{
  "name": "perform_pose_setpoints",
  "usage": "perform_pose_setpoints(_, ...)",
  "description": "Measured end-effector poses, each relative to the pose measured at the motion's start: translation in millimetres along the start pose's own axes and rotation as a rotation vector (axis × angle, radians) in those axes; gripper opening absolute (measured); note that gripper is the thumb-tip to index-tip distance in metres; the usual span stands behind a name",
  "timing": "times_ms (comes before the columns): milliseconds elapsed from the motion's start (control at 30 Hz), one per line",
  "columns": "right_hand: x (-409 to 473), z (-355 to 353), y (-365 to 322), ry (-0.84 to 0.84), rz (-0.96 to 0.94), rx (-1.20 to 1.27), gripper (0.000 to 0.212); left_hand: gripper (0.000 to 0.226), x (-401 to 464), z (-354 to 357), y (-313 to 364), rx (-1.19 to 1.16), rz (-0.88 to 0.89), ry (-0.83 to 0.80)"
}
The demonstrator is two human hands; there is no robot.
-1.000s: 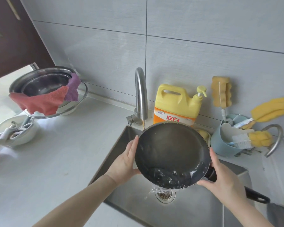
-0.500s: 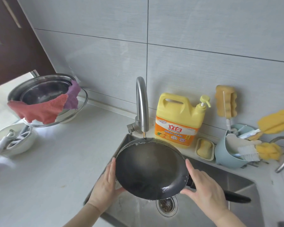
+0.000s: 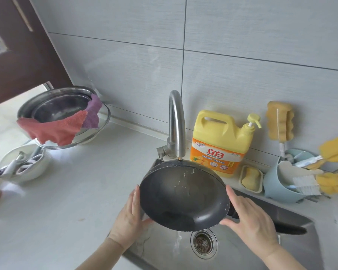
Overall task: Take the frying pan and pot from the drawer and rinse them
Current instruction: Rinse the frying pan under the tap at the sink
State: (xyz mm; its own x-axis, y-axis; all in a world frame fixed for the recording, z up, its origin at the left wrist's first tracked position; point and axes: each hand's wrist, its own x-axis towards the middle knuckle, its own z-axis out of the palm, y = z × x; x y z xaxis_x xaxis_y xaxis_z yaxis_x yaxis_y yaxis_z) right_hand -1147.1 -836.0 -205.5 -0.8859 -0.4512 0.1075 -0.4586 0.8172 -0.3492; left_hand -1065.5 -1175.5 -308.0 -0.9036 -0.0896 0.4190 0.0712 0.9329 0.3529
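One view only, from a head-worn wide-angle camera. It looks forward and steeply down over the sink [image 3: 293, 227], facing the tiled wall [image 3: 242, 45] behind it. Position is close: both forearms enter from the bottom edge, and the hands [image 3: 130, 217] sit in the lower centre. The tap [image 3: 176, 121] stands near mid-frame. The worktop [image 3: 66, 191] fills the left; a blue holder [image 3: 277, 184] sits at the right margin. Straight lines bow toward the frame edges. No second view for comparison.
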Motion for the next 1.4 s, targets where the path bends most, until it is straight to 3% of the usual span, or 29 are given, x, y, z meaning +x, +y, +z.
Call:
perform_pose_setpoints(167,-15,-10,15,0.043,0.044,0.006,0.156,0.114,10,8,19,-0.044,0.089,-0.039)
perform_pose_setpoints(267,-18,-12,19,0.049,0.045,-0.005,0.157,0.112,14,9,27,-0.064,0.122,-0.008)
perform_pose_setpoints(433,-13,-17,8,0.013,0.054,-0.003,0.143,0.110,9,1,20,-0.052,0.062,-0.027)
perform_pose_setpoints(933,26,7,-23,0.039,-0.094,0.000,0.148,0.101,-6,-32,-26,0.098,-0.044,0.039)
perform_pose_setpoints(1200,-9,-14,2,0.009,0.003,0.008,0.147,0.107,2,-10,4,0.036,0.014,-0.068)
perform_pose_setpoints(1400,-43,-34,30,0.014,0.100,0.005,0.155,0.116,18,4,51,0.039,0.147,0.003)
